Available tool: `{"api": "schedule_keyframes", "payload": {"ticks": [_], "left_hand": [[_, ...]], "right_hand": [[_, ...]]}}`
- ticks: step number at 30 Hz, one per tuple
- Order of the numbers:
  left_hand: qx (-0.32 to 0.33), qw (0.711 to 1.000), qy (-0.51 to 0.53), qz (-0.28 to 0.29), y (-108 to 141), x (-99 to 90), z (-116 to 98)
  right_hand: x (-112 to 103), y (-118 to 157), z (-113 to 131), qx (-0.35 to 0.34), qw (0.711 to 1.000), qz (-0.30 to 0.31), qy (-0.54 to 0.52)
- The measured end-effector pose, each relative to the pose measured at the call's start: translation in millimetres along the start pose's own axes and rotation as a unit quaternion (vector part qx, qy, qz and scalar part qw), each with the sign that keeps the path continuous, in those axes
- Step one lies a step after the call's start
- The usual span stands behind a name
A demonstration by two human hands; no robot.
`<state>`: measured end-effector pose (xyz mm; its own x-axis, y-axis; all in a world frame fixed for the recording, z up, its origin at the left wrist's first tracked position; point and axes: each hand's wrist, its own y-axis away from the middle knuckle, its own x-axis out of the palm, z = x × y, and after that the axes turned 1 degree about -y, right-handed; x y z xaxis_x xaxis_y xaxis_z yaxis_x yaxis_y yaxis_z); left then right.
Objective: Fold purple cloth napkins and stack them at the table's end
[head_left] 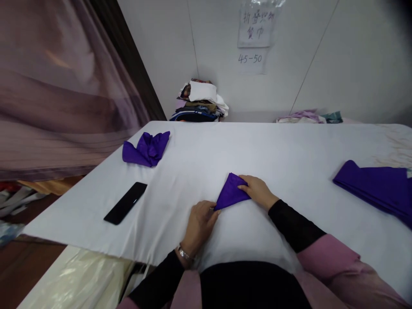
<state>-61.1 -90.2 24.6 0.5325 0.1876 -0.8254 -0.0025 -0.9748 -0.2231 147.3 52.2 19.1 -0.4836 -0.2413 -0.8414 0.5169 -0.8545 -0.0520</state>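
A small purple cloth, folded into a triangle, lies on the white-covered table in front of me. My left hand pinches its lower left corner between thumb and fingers. At its upper right edge, my right hand grips the cloth, thumb on top and fingers at the far side. A crumpled purple cloth rests at the table's far left. More purple cloth, folded in layers, lies at the right.
A black phone lies left of my hands. Behind the table's far edge are a pile of clothes and other fabric against the wall. A curtain hangs at the left, and pale plastic is at the lower left.
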Motion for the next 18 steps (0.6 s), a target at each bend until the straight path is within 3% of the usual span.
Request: {"api": "schedule_keyframes", "payload": {"ticks": [7, 10, 14, 18], "left_hand": [[-0.014, 0.995, -0.066, 0.071, -17, -0.5, -3], [-0.060, 0.992, -0.027, 0.110, -28, -6.5, -5], [-0.083, 0.993, 0.026, 0.085, -57, -6.2, -10], [-0.081, 0.995, 0.011, 0.063, -94, 12.6, -15]], "right_hand": [[-7, 0, -6, 0.011, 0.999, -0.005, -0.036], [-8, -1, -7, 0.010, 0.999, -0.006, -0.038], [-6, -1, -7, 0.019, 0.999, -0.012, -0.025], [-5, 0, -8, 0.012, 0.999, -0.013, -0.037]]}}
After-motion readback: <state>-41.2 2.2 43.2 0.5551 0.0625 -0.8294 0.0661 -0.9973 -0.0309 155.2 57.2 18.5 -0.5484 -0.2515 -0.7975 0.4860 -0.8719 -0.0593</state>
